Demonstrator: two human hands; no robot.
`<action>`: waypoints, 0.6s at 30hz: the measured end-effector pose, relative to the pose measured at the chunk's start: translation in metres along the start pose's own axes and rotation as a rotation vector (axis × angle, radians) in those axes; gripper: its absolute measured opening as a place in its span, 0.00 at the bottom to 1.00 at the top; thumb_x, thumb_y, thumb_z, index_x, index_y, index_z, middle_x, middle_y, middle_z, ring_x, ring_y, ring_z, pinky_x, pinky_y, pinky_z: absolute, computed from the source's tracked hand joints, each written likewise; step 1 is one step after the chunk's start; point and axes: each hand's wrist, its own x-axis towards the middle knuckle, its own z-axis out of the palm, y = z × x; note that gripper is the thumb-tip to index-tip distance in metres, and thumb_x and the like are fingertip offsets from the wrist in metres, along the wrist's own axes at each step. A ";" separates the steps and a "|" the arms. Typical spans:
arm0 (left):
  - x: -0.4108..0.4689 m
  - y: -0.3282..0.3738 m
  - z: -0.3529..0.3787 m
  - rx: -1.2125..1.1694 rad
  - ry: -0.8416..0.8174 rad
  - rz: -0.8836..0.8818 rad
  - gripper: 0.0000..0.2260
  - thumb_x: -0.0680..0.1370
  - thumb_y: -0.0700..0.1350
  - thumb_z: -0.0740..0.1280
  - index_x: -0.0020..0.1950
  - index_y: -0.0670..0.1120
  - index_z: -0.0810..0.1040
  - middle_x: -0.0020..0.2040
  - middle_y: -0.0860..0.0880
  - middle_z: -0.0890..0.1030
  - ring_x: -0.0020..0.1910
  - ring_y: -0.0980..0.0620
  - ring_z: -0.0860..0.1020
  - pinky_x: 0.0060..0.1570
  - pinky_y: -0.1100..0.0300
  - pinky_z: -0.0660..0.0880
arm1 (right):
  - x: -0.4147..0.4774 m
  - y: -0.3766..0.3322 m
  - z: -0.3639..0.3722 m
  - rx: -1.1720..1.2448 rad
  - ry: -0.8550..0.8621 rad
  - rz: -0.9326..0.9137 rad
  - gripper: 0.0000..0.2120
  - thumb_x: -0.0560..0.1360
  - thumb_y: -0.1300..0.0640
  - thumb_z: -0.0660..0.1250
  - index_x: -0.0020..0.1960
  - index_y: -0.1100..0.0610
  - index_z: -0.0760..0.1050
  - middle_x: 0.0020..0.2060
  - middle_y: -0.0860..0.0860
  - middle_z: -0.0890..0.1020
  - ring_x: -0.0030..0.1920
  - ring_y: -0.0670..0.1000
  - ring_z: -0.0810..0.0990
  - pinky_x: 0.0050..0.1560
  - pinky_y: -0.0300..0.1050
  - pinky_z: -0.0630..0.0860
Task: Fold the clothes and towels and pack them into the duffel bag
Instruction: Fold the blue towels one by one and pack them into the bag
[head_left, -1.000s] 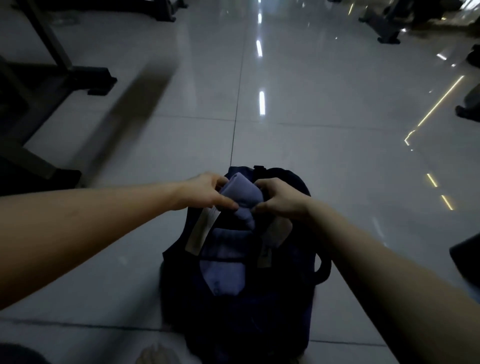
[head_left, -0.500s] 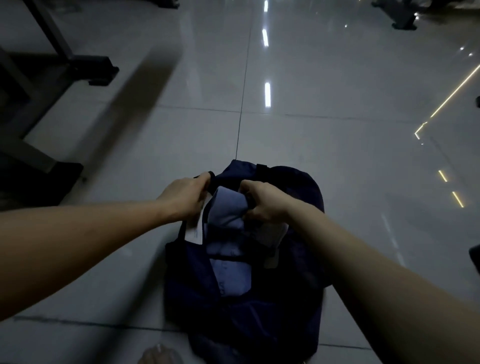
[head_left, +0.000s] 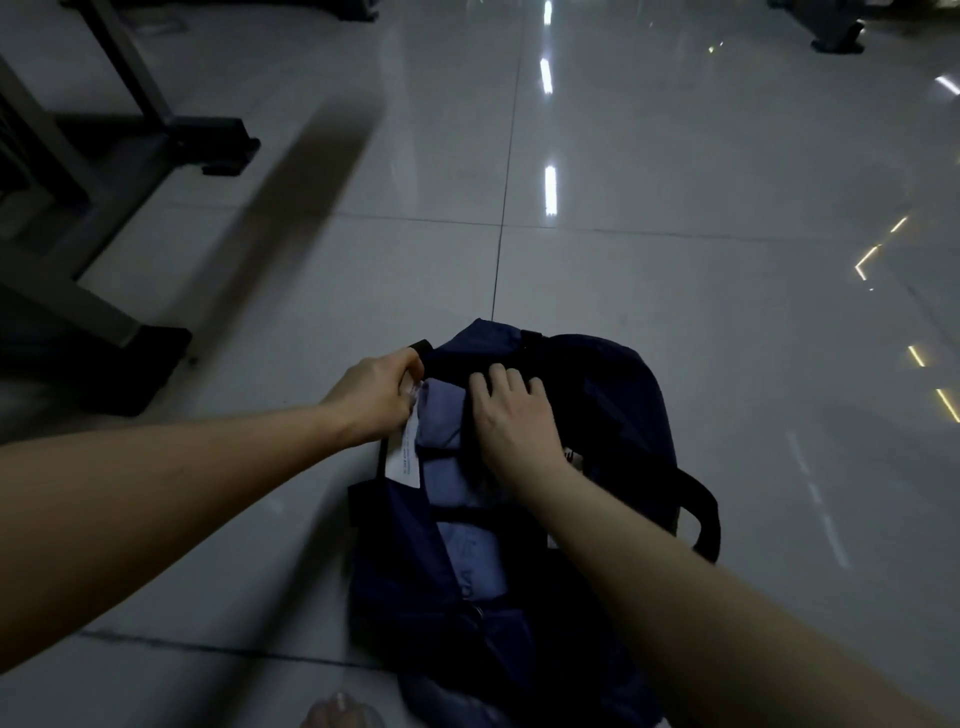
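A dark navy duffel bag (head_left: 613, 415) lies open on the glossy tiled floor in front of me. Folded light blue cloth (head_left: 441, 415) fills its opening, crossed by two thin black straps. My left hand (head_left: 376, 397) grips the bag's left rim at the far end, beside a white label (head_left: 405, 457). My right hand (head_left: 514, 421) lies on the right side of the opening with its fingers spread flat, pressing on the dark fabric next to the blue cloth. A black carry handle (head_left: 701, 512) sticks out on the bag's right.
Dark metal table legs and feet (head_left: 156, 130) stand on the floor at the left and far left. Another dark base (head_left: 836, 36) sits at the far right. A bare foot (head_left: 340, 714) shows at the bottom edge.
The blue cloth went from being held above the opening to lying down inside the bag. My right hand let go of it and flattened on the bag. My left hand took the rim.
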 end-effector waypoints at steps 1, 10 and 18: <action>0.000 0.001 0.001 -0.001 -0.002 -0.003 0.07 0.81 0.45 0.64 0.59 0.50 0.76 0.47 0.50 0.77 0.40 0.49 0.74 0.36 0.58 0.66 | -0.004 -0.004 0.002 0.001 0.076 -0.012 0.17 0.70 0.56 0.69 0.58 0.58 0.72 0.52 0.57 0.76 0.49 0.59 0.76 0.47 0.54 0.72; 0.001 0.001 0.002 0.002 -0.028 -0.012 0.11 0.81 0.44 0.65 0.63 0.49 0.77 0.55 0.45 0.81 0.45 0.48 0.77 0.41 0.59 0.70 | -0.046 -0.048 0.017 0.415 -0.327 0.010 0.34 0.80 0.33 0.43 0.82 0.44 0.39 0.82 0.57 0.42 0.81 0.62 0.43 0.76 0.70 0.43; -0.005 0.000 -0.002 0.070 0.009 0.049 0.14 0.81 0.43 0.64 0.66 0.49 0.75 0.59 0.44 0.81 0.53 0.45 0.80 0.47 0.58 0.72 | -0.029 -0.048 0.011 0.538 -0.414 0.133 0.37 0.82 0.34 0.45 0.83 0.51 0.39 0.82 0.51 0.49 0.81 0.58 0.49 0.77 0.65 0.46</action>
